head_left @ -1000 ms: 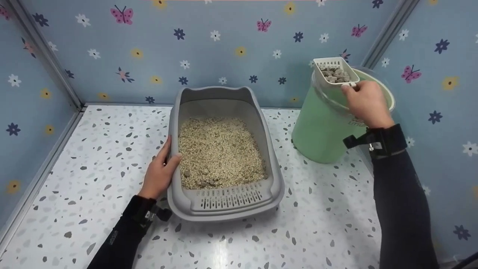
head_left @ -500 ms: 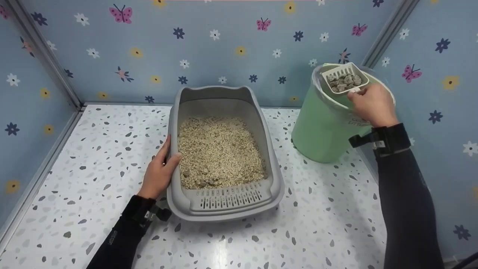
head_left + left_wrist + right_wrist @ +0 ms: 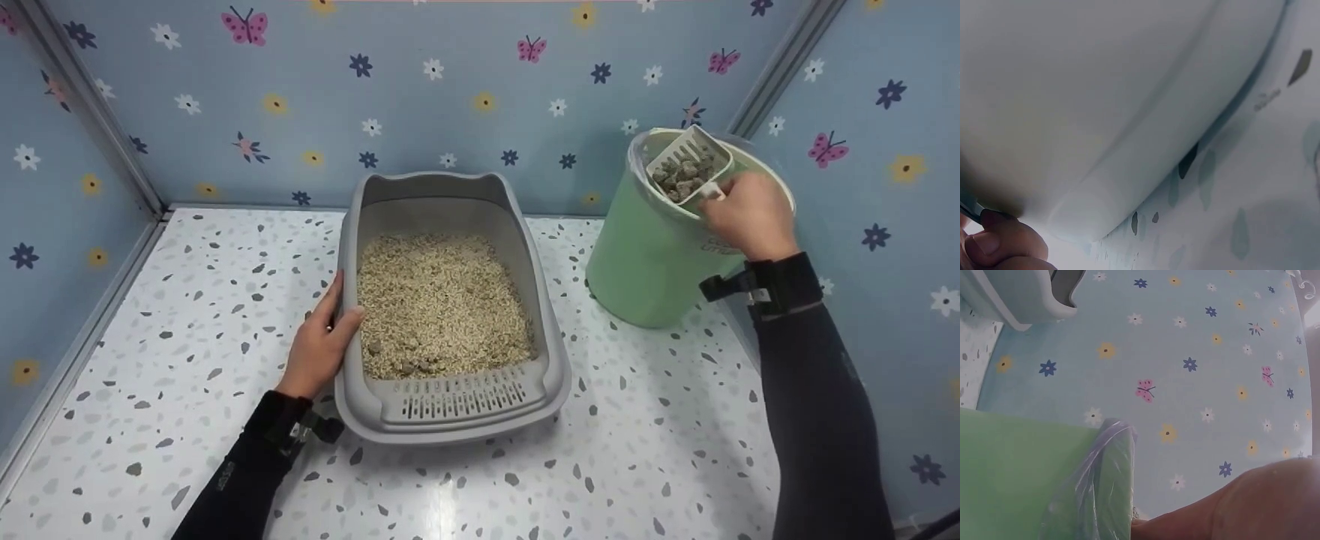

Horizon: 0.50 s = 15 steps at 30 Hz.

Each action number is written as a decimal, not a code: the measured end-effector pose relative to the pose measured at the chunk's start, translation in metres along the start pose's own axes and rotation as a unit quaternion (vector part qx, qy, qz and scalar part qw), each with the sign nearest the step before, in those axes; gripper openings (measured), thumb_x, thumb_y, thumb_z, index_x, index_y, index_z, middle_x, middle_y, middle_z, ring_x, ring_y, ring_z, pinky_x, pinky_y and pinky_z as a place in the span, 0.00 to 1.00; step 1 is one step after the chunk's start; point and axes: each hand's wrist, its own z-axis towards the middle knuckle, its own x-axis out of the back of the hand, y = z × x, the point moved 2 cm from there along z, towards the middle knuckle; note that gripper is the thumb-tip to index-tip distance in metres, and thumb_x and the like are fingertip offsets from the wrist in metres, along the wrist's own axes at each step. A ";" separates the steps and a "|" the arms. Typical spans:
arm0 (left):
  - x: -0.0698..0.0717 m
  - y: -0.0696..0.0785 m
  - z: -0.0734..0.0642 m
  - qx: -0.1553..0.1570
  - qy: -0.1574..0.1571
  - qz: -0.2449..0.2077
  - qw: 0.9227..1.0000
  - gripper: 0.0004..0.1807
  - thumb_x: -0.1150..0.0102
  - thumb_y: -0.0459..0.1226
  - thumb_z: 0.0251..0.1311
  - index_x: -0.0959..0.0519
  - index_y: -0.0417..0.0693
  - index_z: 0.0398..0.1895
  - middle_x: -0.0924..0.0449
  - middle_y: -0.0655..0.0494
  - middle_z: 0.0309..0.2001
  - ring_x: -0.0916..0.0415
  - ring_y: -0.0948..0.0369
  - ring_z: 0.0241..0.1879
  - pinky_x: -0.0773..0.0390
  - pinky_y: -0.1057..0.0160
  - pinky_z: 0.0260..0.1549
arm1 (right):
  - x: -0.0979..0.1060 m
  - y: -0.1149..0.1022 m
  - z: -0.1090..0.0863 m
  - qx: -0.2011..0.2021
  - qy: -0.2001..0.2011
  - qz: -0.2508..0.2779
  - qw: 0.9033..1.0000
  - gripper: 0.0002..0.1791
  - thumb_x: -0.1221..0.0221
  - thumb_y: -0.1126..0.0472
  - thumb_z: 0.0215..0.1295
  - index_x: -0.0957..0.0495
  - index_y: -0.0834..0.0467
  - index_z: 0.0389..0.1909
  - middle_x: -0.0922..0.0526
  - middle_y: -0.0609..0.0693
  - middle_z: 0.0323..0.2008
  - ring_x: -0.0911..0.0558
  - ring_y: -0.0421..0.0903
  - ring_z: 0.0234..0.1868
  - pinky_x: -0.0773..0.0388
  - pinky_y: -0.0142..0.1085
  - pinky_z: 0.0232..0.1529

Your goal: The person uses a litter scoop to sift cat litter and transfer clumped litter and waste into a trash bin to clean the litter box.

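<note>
My right hand [image 3: 752, 214] grips the short handle of a white slotted litter scoop [image 3: 688, 165], which is tilted over the mouth of a green bin [image 3: 645, 255]. Grey clumps [image 3: 682, 178] lie in the scoop. On the left, my left hand [image 3: 319, 349] holds the side rim of a grey litter box [image 3: 551, 352], thumb over the edge and fingers outside. Pale granular litter [image 3: 446, 300] fills the box floor, with a few dark clumps [image 3: 409, 367] near its slotted front step. In the left wrist view, curled fingers [image 3: 1008, 244] show under the box rim.
A clear plastic liner [image 3: 1103, 478] folds over the bin's rim. Blue flowered panels [image 3: 450, 90] close in the back and both sides. Box and bin stand on a white speckled floor [image 3: 202, 315], the bin close to the right panel.
The scoop has moved slightly right and down to the bin's mouth and turned to a steeper tilt, the clumps still in it. My left hand and the litter box have stayed put.
</note>
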 end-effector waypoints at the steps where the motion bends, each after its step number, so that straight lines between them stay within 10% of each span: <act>1: 0.000 0.000 0.000 0.000 -0.001 0.000 1.000 0.40 0.47 0.60 0.84 0.50 0.79 0.91 0.51 0.56 0.90 0.46 0.43 0.86 0.41 0.40 0.83 | 0.000 -0.001 -0.001 0.001 0.001 -0.002 1.000 0.20 0.35 0.58 0.69 0.28 0.57 0.17 0.28 0.45 0.15 0.29 0.49 0.20 0.33 0.43 0.22; 15: 0.000 -0.001 0.001 -0.014 -0.005 -0.013 1.000 0.41 0.46 0.58 0.85 0.51 0.74 0.92 0.52 0.57 0.91 0.49 0.48 0.87 0.44 0.44 0.84 | -0.004 -0.006 -0.009 0.031 0.047 -0.047 0.997 0.08 0.44 0.69 0.64 0.27 0.61 0.25 0.22 0.57 0.24 0.27 0.58 0.26 0.33 0.52 0.27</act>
